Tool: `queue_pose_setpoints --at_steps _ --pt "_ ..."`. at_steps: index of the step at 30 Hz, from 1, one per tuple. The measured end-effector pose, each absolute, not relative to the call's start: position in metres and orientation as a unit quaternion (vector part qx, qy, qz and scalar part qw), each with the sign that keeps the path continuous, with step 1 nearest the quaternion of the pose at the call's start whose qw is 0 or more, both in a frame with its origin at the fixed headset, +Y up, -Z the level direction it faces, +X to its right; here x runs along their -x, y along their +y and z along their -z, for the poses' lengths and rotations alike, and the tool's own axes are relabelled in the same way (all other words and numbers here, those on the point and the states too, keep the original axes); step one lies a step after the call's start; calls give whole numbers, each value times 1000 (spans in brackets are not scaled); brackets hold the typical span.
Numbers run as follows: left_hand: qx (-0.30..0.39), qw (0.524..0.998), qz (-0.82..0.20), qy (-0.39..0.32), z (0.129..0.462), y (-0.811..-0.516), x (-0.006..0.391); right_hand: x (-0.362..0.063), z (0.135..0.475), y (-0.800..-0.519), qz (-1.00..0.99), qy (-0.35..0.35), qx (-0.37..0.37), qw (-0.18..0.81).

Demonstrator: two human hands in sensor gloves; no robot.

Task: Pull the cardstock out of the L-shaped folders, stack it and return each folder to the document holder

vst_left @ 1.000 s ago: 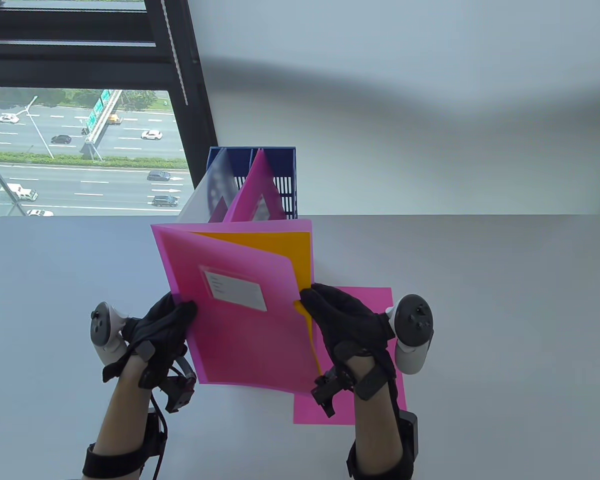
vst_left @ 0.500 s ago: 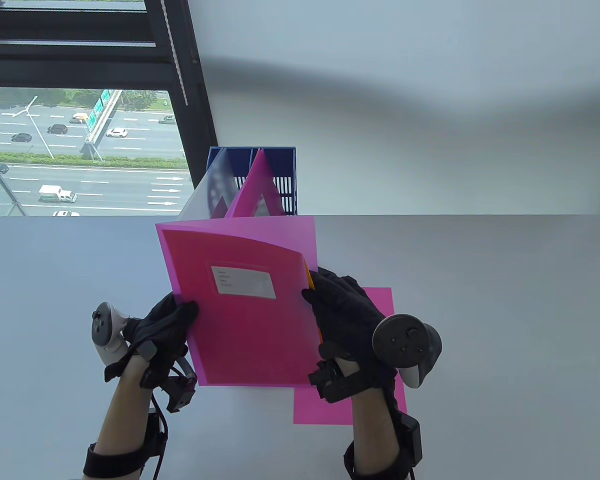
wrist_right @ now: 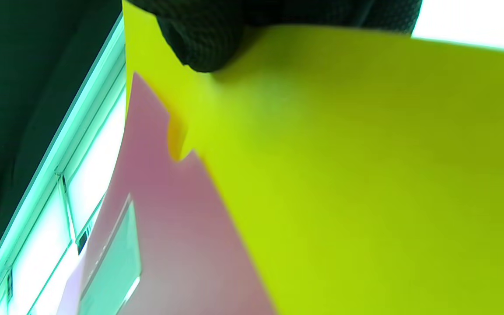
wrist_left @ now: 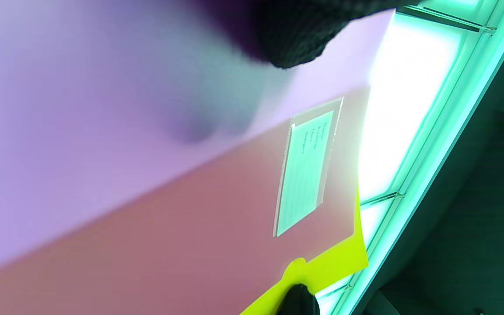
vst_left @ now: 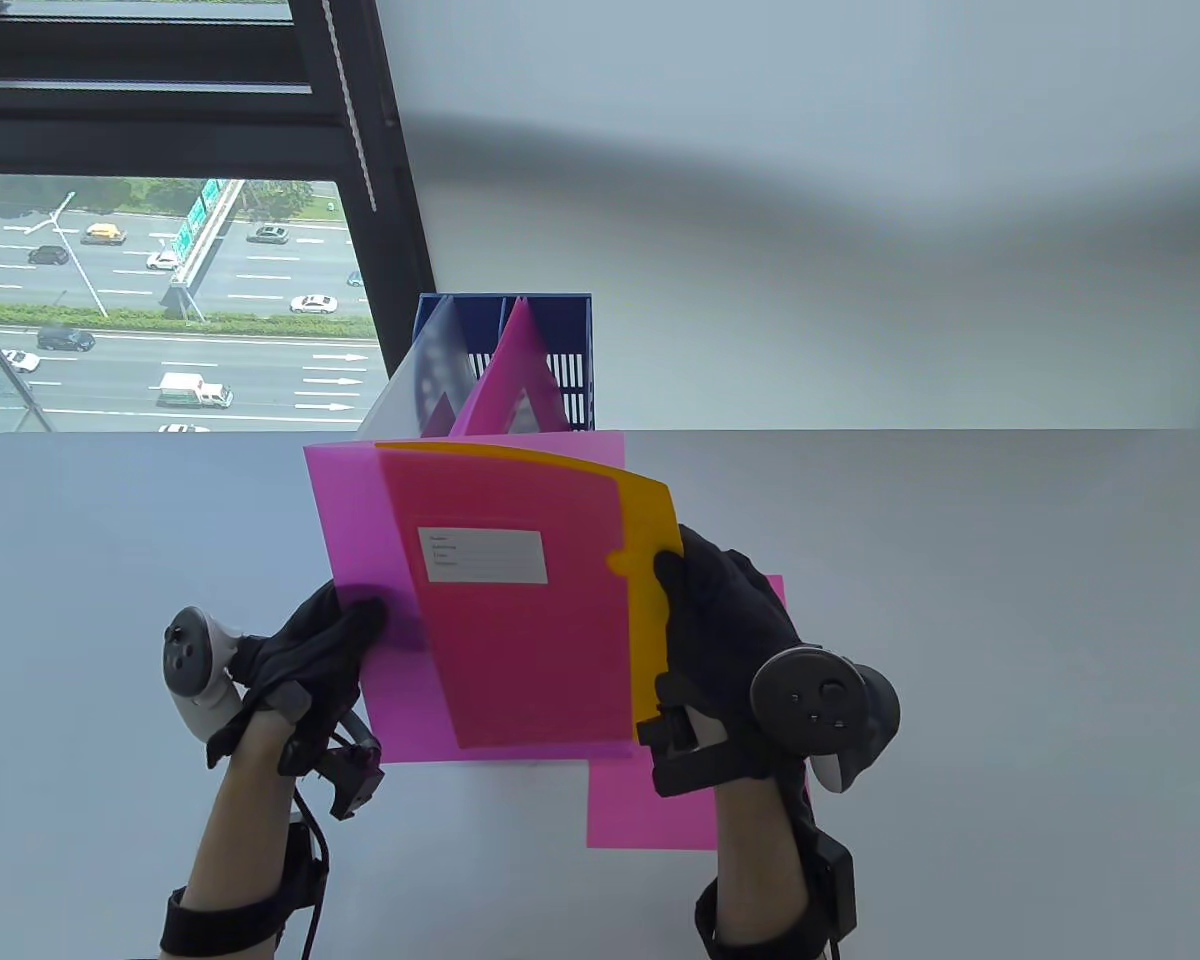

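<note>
A translucent pink L-shaped folder (vst_left: 360,560) with a white label stands tilted above the table. My left hand (vst_left: 335,640) grips its left edge. A sheet of orange cardstock (vst_left: 650,540) sticks out of the folder's right side, and my right hand (vst_left: 690,600) pinches that sheet's right edge. In the wrist views the orange cardstock (wrist_right: 344,183) looks yellow-green beside the pink folder (wrist_left: 103,131). A pink cardstock sheet (vst_left: 650,810) lies flat on the table under my right hand. The blue document holder (vst_left: 560,345) stands behind, with a clear folder and a pink folder in it.
The grey table (vst_left: 960,620) runs wide to the right and left of the hands. A window (vst_left: 160,300) over a road is at the back left, and a pale wall rises behind the holder.
The orange cardstock has slid rightward out of the pink folder, drawn by my right hand. The folder's front flap, first spread apart, now lies flat. My left hand stays on the folder's left edge.
</note>
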State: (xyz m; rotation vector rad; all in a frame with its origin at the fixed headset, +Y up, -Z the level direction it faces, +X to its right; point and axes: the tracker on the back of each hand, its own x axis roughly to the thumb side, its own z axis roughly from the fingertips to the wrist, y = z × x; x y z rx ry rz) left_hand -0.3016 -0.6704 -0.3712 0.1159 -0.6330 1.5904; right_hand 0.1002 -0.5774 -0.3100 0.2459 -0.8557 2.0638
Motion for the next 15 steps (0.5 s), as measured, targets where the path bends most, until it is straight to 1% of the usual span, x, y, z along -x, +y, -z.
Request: queue_pose_setpoints --at_steps 6,15 --pt "-72 656 -701 -269 370 -667 316 -129 304 -575 -826 -385 -60 407" --pt "-95 659 -704 -248 368 -666 339 -179 293 -579 -822 -409 16 396"
